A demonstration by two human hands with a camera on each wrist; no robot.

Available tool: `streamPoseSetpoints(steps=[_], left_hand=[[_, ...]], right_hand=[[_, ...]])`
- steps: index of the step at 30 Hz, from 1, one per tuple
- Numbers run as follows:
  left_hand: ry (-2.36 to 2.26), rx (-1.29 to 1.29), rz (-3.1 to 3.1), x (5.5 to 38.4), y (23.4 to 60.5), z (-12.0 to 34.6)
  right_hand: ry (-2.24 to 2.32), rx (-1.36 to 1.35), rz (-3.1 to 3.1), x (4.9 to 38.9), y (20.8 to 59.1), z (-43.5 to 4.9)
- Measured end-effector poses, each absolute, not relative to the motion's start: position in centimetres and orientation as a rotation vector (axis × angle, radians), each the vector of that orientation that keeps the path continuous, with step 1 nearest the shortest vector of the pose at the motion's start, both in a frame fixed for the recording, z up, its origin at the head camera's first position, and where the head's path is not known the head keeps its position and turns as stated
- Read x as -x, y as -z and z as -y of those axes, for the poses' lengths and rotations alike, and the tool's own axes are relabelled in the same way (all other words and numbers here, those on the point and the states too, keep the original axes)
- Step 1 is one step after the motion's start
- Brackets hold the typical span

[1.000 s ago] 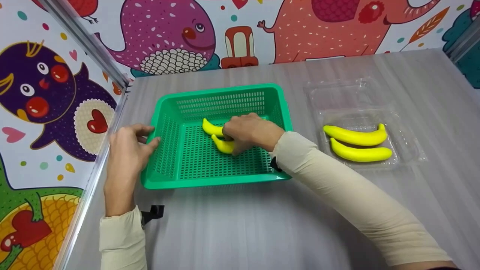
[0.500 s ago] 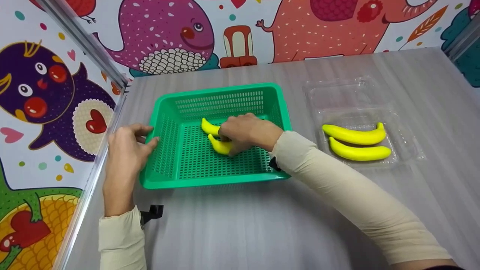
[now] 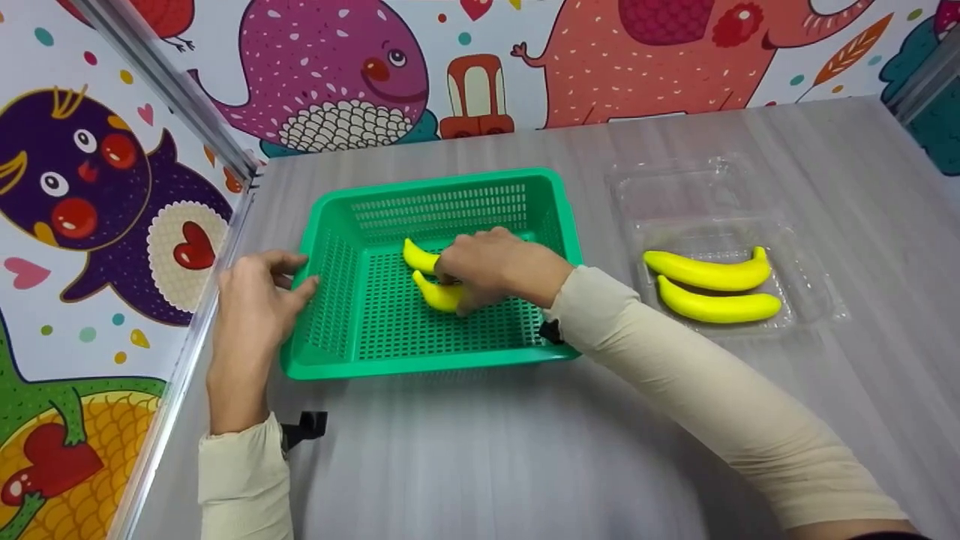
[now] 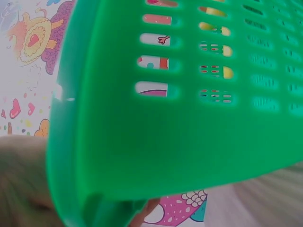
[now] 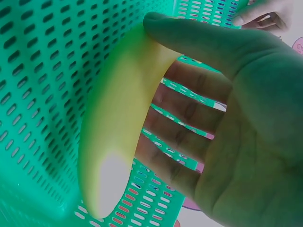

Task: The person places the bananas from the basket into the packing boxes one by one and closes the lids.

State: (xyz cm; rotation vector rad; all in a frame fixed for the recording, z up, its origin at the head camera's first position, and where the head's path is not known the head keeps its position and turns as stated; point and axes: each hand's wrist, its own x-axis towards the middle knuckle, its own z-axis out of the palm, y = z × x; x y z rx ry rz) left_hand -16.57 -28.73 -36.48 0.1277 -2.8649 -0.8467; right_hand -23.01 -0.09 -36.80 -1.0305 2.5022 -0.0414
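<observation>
Inside the green plastic basket point(image 3: 420, 366) lie two yellow bananas. The right hand point(image 3: 495, 262) reaches in and grips the nearer banana point(image 3: 435, 294) between thumb and fingers. In the right wrist view, the thumb lies across one end of this banana point(image 5: 118, 113), with the fingers on its other side. The farther banana point(image 3: 418, 257) is right beside it, its right part hidden by the hand. At the basket's left side the left hand point(image 3: 259, 307) holds the rim, thumb over the edge. In the left wrist view the basket wall point(image 4: 189, 137) hides most of that hand.
To the right sits an open clear plastic box point(image 3: 814, 300) with its lid point(image 3: 675, 191) folded back. It holds an upper banana point(image 3: 709, 271) and a lower banana point(image 3: 720, 307). A cartoon-printed wall point(image 3: 480, 90) bounds the back, another panel point(image 3: 90, 300) the left.
The right hand and the nearer banana have shifted slightly left inside the basket. The left hand stays at the rim, and the bananas in the clear box lie as before.
</observation>
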Motion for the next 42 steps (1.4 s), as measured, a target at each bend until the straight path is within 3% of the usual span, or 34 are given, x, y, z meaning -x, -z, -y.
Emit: streamPoseSetpoints(steps=[42], left_hand=[[0.853, -0.100, 2.842, 16.3, 36.6, 28.6]], right_hand=[[0.243, 1.182, -2.551, 20.5, 30.9, -4.3]])
